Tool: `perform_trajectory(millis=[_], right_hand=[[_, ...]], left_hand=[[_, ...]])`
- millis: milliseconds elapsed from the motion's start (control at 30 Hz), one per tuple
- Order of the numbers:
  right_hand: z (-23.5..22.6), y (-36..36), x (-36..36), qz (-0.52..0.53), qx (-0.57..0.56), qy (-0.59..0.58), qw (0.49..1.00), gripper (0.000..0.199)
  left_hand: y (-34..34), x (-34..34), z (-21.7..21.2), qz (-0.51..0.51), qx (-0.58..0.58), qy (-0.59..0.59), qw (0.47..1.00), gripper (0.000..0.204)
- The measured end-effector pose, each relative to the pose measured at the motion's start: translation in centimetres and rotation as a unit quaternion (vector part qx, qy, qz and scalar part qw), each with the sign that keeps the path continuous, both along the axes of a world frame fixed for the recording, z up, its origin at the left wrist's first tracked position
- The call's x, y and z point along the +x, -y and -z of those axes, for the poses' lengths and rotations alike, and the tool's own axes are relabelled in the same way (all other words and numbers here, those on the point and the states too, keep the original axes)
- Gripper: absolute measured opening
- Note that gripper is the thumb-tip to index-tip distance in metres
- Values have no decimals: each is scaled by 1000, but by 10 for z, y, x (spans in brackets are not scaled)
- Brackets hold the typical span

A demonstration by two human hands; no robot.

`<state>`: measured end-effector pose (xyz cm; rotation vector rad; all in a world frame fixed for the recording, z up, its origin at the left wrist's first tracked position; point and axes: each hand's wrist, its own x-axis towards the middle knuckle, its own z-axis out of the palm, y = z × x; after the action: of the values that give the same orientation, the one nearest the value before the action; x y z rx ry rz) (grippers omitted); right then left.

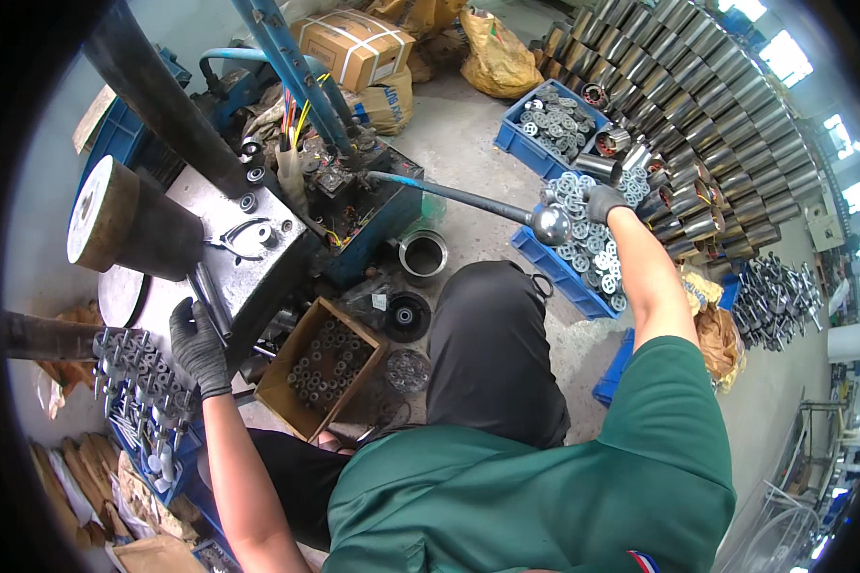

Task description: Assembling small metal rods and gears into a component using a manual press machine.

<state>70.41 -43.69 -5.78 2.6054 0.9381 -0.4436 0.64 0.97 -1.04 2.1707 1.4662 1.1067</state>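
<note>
My left hand point(199, 349), in a dark grey glove, rests beside a dark metal bar point(212, 298) at the edge of the press table point(268, 239). Its fingers are stretched out, with nothing visible in them. To the right, my right hand point(604, 202), gloved too, reaches into a heap of round spoked metal covers point(569, 196) above a blue crate point(564, 272). Its fingers curl down among the covers; what they grip is hidden. Just left of that hand is the ball-ended lever point(550, 225) of the press. Pliers point(248, 239) lie on the press table.
An open cardboard box point(277, 382) of small cylindrical parts stands between the press and my legs. Another blue crate point(516, 124) of covers sits farther back. Stacked metal cylinders point(698, 95) line the right side. Shafts point(143, 372) stand in a rack at left.
</note>
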Motion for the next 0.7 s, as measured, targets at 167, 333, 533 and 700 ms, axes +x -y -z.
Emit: perform_trajectory(millis=[167, 333, 533, 700], right_hand=[[33, 8, 15, 95, 8, 61, 994, 31], [-25, -47, -21, -74, -87, 18, 993, 34], [38, -88, -6, -108, -153, 54, 981, 44], [43, -73, 7, -79, -131, 46, 987, 46]], left_hand=[[10, 18, -7, 4, -42, -7, 999, 33], [-2, -3, 18, 65, -4, 56, 996, 30], [7, -10, 7, 46, -83, 95, 991, 29], [8, 2, 7, 66, -81, 108, 989, 29]])
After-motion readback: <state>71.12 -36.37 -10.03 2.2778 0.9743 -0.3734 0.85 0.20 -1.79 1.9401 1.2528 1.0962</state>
